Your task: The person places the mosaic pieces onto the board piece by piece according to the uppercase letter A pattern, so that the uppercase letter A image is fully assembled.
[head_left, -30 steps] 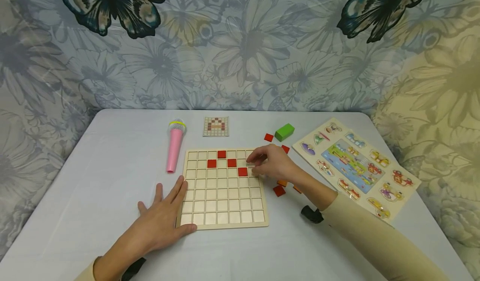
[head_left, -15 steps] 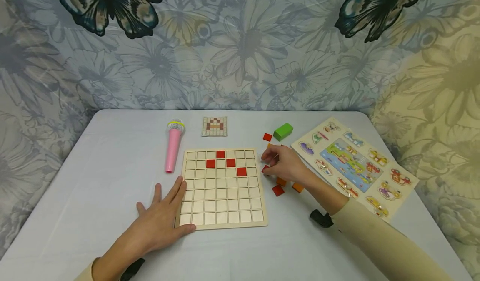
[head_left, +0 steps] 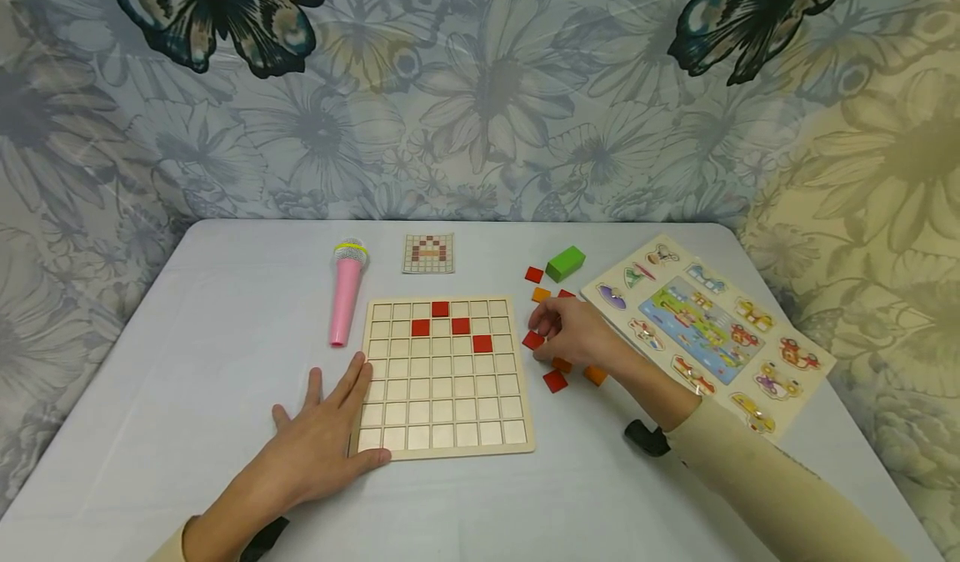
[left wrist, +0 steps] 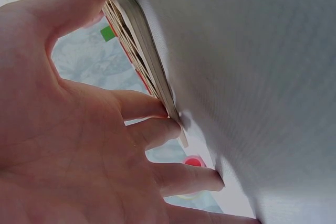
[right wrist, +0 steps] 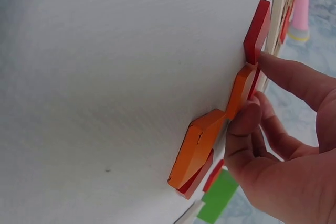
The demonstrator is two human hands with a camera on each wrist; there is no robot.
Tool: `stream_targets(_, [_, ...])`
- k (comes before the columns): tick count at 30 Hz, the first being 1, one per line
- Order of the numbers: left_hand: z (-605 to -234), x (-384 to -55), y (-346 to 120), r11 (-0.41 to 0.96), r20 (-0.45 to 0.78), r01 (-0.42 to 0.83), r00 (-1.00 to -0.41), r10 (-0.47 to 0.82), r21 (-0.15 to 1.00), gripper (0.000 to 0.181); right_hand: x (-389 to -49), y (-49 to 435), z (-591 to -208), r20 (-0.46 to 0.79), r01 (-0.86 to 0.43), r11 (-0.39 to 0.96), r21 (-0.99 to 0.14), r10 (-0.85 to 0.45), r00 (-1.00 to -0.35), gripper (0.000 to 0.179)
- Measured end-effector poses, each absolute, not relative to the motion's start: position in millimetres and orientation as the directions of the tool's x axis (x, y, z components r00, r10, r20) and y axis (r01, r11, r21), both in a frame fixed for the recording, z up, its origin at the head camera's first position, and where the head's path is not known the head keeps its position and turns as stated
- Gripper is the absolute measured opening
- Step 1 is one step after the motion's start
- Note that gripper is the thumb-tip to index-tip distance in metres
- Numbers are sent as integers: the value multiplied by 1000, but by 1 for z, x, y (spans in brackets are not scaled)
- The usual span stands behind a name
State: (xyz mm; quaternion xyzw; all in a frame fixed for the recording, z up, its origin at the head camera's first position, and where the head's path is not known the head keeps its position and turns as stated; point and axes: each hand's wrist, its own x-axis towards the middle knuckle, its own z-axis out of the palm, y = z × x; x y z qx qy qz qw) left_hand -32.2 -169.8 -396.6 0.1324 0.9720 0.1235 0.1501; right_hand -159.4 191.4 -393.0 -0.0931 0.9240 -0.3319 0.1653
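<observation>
A pale wooden grid board (head_left: 420,391) lies flat, with red square tiles set in several upper cells, one red tile (head_left: 482,343) furthest right. My left hand (head_left: 318,441) rests along the board's left edge, fingers spread and thumb at its lower left corner; the left wrist view shows fingertips at the board's rim and on the cloth. Right of the board, my right hand (head_left: 573,333) pinches a loose red tile (head_left: 533,340) between thumb and finger. Close by lie an orange tile (right wrist: 241,90), another red tile (head_left: 555,381) and a further orange tile (head_left: 596,375).
Beyond the board lie a small pattern card (head_left: 428,253) and a pink toy microphone (head_left: 347,299). A green block (head_left: 566,263) stands near a red tile (head_left: 534,274) and an orange tile (head_left: 541,294). A picture puzzle board (head_left: 795,383) lies at the right, beside my right forearm.
My right hand has moved right, off the board's upper right part, to the loose tiles, and its fingers have come down around a red one. The left hand has stayed in place.
</observation>
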Motion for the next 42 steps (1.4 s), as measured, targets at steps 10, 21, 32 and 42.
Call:
stream_targets(10, [-397,-29,-172,932,-247,231,-921,303,280,113,-158,189,-391,-263,-22,769,-639,-245,-933,24])
stream_targets(21, [-397,-30,-172,933,-259,225,-918,300,282,113,-160,187,-387,-252,-20,766,-642,-236,-938,22])
stream_targets(32, [-396,-31,-171,936,-271,218,-917,293,276,112,-162,172,-382,-231,-40,718,-695,-276,-933,24])
stream_targets(42, [-397,-30,-172,937,-261,221,-920,293,272,113,-165,144,-384,-214,-59,672,-738,-316,-924,24])
